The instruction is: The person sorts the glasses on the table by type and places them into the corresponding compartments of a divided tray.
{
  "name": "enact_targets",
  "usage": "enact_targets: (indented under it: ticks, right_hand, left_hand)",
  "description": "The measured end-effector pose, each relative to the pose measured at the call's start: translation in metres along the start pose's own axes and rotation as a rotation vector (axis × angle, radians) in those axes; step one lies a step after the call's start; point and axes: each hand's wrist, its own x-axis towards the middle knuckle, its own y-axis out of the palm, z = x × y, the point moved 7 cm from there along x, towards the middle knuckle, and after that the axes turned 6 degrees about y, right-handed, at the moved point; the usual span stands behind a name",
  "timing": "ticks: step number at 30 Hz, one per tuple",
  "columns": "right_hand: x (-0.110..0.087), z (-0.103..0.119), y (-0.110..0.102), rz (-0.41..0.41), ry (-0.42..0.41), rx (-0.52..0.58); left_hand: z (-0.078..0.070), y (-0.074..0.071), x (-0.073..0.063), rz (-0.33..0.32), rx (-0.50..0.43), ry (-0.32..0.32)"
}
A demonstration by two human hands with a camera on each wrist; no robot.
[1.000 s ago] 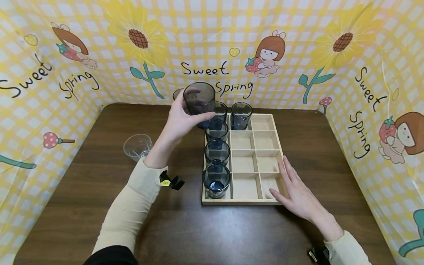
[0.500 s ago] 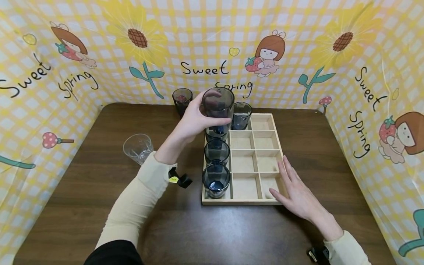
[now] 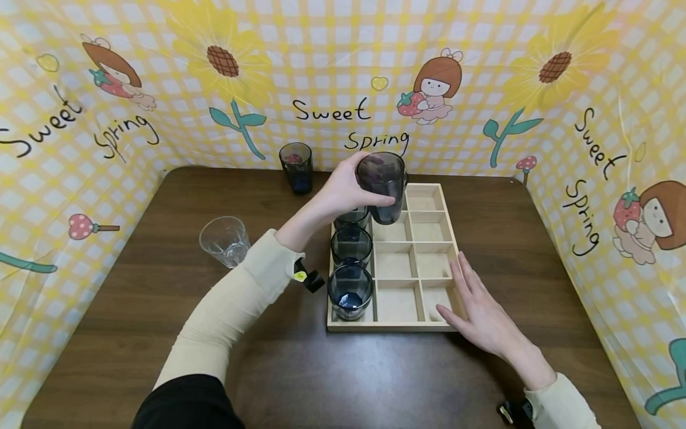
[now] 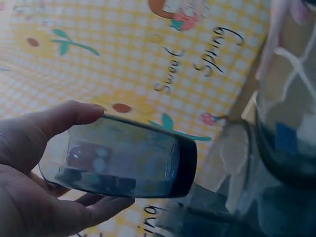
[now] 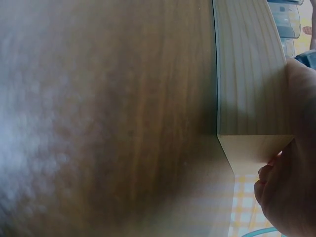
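Note:
My left hand (image 3: 343, 189) grips a smoked-grey drinking glass (image 3: 383, 185) by its side and holds it above the second column of the wooden divided box (image 3: 393, 327). The left wrist view shows the thumb and fingers around this glass (image 4: 123, 158), base pointing away from the palm. Several similar dark glasses stand in the box's left column, among them the front one (image 3: 349, 292). The held glass and hand hide the back of the first two columns. My right hand (image 3: 485, 319) rests with extended fingers along the box's right wall, near its front corner.
On the brown table (image 3: 134, 298) left of the box stand a clear glass (image 3: 225, 241), partly behind my left sleeve, and another dark glass (image 3: 298, 170) at the back edge. A yellow checked cloth (image 3: 321, 59) surrounds the table's back and sides.
My left hand has carried the glass rightward, from left of the box to over its second column, uncovering the dark glass at the table's back edge. My right hand has stayed put.

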Motion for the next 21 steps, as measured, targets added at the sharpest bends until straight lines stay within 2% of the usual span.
enact_targets:
  ticks: [3, 6, 10, 14, 18, 20, 21]
  right_hand:
    - [0.0, -0.001, 0.0, 0.001, 0.002, 0.004]
    - [0.001, -0.001, 0.0, -0.003, 0.002, 0.003]
    - [0.001, -0.001, -0.001, -0.004, 0.002, -0.004]
    - [0.002, -0.001, -0.001, -0.006, 0.002, -0.006]
    - [0.001, -0.001, 0.0, -0.006, 0.001, -0.002]
    - [0.001, -0.001, 0.0, -0.003, 0.003, -0.001]
    - [0.001, -0.001, 0.0, -0.002, 0.005, 0.001]
  left_hand:
    - [0.008, 0.005, 0.007, 0.032, 0.089, -0.007]
    - [0.015, 0.009, 0.012, 0.065, 0.174, 0.017]
    - [0.024, 0.015, 0.014, 0.119, 0.287, 0.086]
    - [0.031, 0.025, 0.016, 0.184, 0.383, 0.185]
    - [0.045, 0.033, 0.024, 0.201, 0.465, 0.251]
    - [0.048, 0.033, 0.026, 0.197, 0.493, 0.248]
    - [0.055, 0.033, 0.03, 0.189, 0.513, 0.242]
